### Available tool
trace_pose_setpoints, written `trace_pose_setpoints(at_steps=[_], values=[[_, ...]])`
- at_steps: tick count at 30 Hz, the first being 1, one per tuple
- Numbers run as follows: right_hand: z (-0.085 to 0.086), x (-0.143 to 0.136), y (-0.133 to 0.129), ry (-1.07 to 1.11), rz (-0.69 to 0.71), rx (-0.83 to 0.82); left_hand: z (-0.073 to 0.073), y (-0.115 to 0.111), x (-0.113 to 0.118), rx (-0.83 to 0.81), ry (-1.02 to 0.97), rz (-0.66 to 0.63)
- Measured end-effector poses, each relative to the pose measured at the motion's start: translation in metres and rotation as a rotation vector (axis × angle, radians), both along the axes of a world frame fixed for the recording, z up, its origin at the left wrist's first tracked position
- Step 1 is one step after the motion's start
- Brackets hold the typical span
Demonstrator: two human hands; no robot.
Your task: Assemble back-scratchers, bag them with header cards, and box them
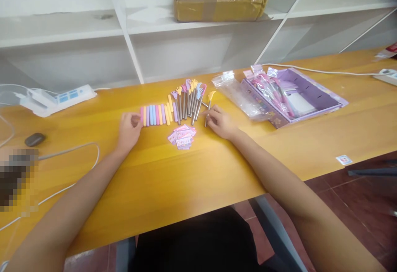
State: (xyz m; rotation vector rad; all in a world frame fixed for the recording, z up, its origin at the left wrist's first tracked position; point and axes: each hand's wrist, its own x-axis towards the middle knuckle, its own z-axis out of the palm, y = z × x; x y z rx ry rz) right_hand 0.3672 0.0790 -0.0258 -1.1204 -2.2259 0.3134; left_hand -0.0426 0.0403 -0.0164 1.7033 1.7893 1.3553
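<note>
A row of pastel sticks, pink, purple, blue and yellow, lies side by side on the table. My left hand is curled, its fingertips pinching the pink stick at the row's left end. In my right hand is a back scratcher with a yellow hand-shaped head and a metal shaft, gripped near its lower part. Between my hands several more back scratchers lie fanned out, heads pointing away from me. Just below them sits a loose pile of small printed cards.
To the right are clear plastic bags and a purple box with bagged pink items inside. A power strip, white cable and dark earbud case are at the left. A taped carton stands on the shelf.
</note>
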Motion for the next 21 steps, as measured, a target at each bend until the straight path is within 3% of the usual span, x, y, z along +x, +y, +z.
trace_pose_setpoints(at_steps=[6,14,21], values=[[0.007,-0.01,-0.006,-0.217,-0.01,-0.013,0.003,-0.004,0.005,-0.081,0.07,-0.014],[0.014,-0.015,-0.01,-0.31,-0.147,-0.092,0.009,-0.013,0.014,-0.207,0.297,0.012],[0.009,-0.022,-0.009,-0.242,-0.35,-0.126,-0.001,-0.012,0.015,-0.072,0.344,-0.005]])
